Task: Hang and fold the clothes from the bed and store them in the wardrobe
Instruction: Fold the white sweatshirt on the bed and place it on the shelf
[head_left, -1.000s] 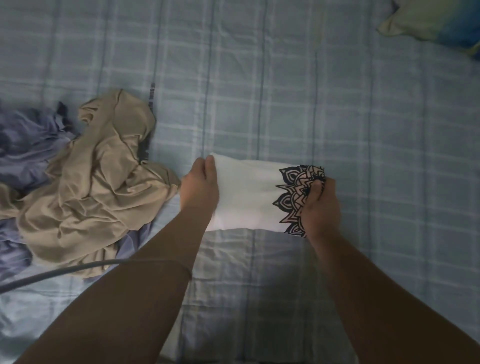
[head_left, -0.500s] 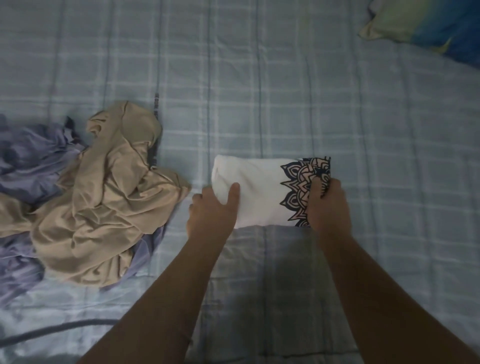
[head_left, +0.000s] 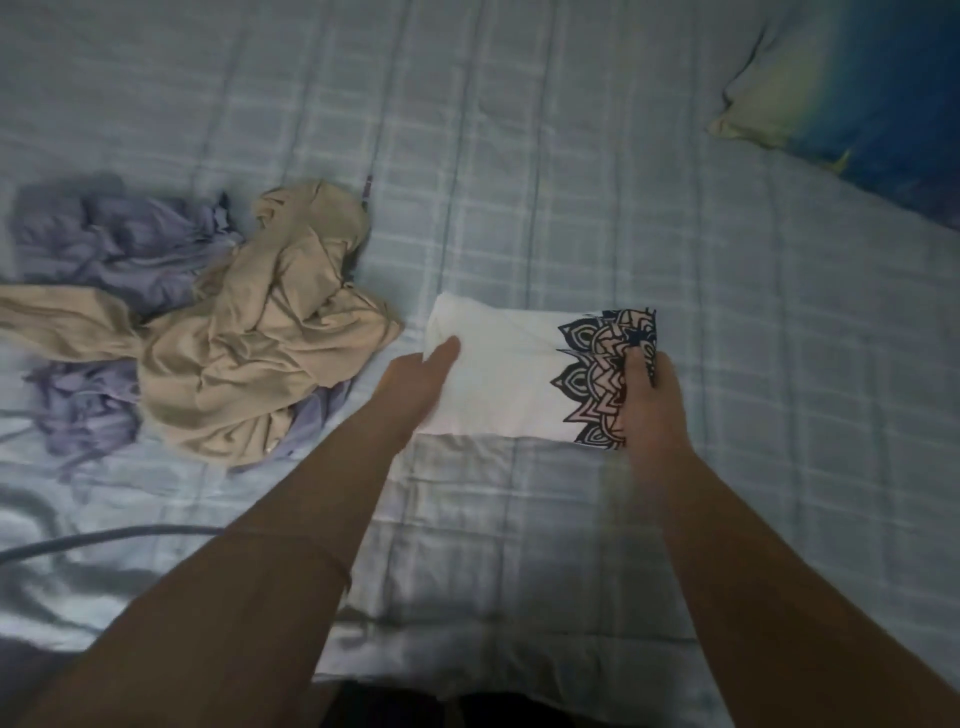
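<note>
On bed (head_left: 519, 156), folded shirt (head_left: 509, 379), fingers (head_left: 635, 366) gripping ends

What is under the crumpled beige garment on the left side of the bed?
Purple fabric shows from under the beige garment at its upper-left, lower-left and lower-right edges, on the checked bedsheet. Whether it is one piece or several is hidden beneath.

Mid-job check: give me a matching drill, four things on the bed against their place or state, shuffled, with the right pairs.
Things:
1. white printed top
2. beige garment
3. purple garment
4. pillow

Place or state:
A. crumpled, partly under another garment, far left
B. far right corner of the view
C. folded, gripped by left hand and right hand
D. crumpled, lying on top of the pile

Pairs: 1-C, 2-D, 3-A, 4-B
</note>
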